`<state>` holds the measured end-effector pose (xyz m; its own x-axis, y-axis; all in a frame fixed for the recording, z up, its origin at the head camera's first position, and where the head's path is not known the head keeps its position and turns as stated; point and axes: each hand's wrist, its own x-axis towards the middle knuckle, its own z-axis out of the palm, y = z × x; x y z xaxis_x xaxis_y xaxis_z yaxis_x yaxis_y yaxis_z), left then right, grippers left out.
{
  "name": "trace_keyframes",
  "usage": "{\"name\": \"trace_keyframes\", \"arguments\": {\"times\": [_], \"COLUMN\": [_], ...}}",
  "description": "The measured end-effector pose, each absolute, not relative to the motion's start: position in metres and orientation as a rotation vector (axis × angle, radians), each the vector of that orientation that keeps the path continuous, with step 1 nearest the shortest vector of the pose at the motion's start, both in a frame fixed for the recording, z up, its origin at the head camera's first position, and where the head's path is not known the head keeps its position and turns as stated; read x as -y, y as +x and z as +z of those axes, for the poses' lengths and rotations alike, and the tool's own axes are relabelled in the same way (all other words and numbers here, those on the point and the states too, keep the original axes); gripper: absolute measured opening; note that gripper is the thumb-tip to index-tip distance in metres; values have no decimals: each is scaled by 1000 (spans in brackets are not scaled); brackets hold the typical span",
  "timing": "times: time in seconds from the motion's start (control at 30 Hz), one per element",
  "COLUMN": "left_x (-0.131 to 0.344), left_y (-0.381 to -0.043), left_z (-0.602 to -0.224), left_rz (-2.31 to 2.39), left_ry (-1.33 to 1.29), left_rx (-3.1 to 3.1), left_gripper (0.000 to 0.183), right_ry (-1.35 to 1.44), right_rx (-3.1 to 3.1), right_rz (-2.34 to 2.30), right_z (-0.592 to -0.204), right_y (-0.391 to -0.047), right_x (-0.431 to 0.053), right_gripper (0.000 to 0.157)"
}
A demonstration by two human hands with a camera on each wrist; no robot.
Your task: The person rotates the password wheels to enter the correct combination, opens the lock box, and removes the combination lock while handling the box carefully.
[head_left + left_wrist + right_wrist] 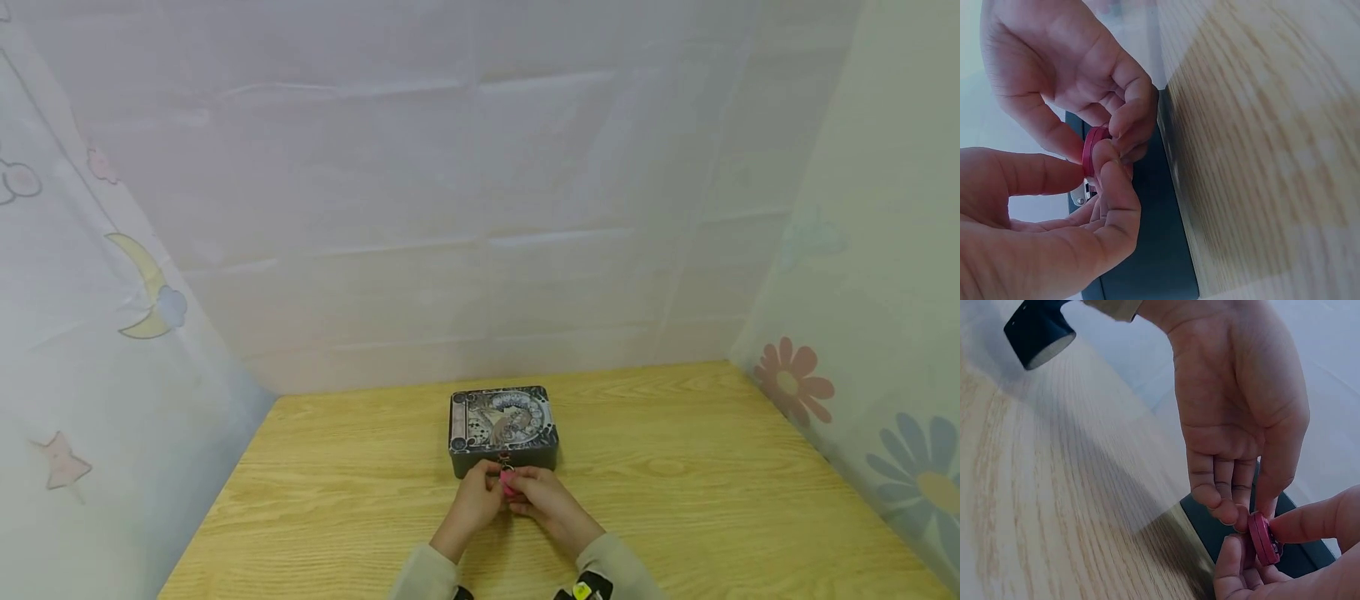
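A small pink padlock (508, 482) with a metal shackle is between my two hands, at the front clasp (504, 456) of a dark tin box (501, 418). My left hand (477, 497) pinches the padlock from the left with thumb and forefinger. From the other side, my right hand (550, 502) pinches it too, its lower fingers curled. In the right wrist view, small dark details show on the narrow side of the padlock (1261, 539). The left wrist view shows a metal latch part (1079, 195) just beside the fingers. The box lid is down, with a printed picture on it.
The box stands on a light wood-grain table (337, 500), toward its back edge. A pale sheet (480, 208) hangs behind, with patterned sheets at both sides. Black wrist devices (592, 586) sit at the cream sleeves.
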<state>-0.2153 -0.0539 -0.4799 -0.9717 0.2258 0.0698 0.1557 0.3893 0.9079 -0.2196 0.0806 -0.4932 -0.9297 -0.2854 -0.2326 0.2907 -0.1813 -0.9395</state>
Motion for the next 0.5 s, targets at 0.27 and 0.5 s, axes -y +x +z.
{"name": "trace_keyframes", "arguments": {"times": [0.27, 0.5], "left_x": [53, 51], "left_y": [-215, -214], "left_z": [-480, -480], "left_rz": [1665, 1676], "left_ry": [335, 306], "left_rx": [-2593, -2639], "left_gripper": [22, 22], "right_ry": [45, 62], "right_rx": [-1638, -1614], "right_rz": [-2209, -2228], "right_z": [-493, -495], "right_y": [-221, -222], "right_x": [-80, -80], "right_gripper": [22, 23]}}
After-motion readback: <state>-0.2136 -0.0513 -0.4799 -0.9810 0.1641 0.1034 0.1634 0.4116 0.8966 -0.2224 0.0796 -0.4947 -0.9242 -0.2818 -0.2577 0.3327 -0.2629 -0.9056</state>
